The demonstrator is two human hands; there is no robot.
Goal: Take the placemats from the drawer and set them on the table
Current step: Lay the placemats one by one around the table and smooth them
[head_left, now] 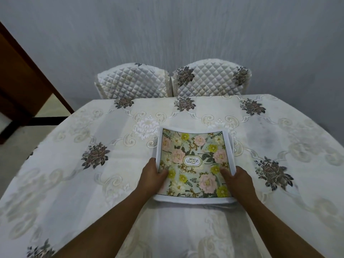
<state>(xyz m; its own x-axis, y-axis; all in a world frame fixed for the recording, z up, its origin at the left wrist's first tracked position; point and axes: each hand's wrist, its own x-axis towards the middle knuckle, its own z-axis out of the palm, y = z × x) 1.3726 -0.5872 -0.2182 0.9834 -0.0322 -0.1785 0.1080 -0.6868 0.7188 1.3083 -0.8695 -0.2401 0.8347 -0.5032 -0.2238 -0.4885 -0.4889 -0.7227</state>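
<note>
Currently the placemats [193, 155] are out of the drawer and at the table [74, 164], near its middle, in a stack of at least two; a second edge shows at the far right corner. The left hand [154, 175] grips the stack's left edge, thumb on top. The right hand [237, 180] grips the right edge likewise. Whether the stack rests fully on the table cannot be told. Judged remaining: release the stack, separate the mats, and lay one at each place, such as before the chairs [210, 81] on the far side.

light: soft, even, dim | shadows: faint | edges: wide-angle bowing | focus: slightly soft throughout
</note>
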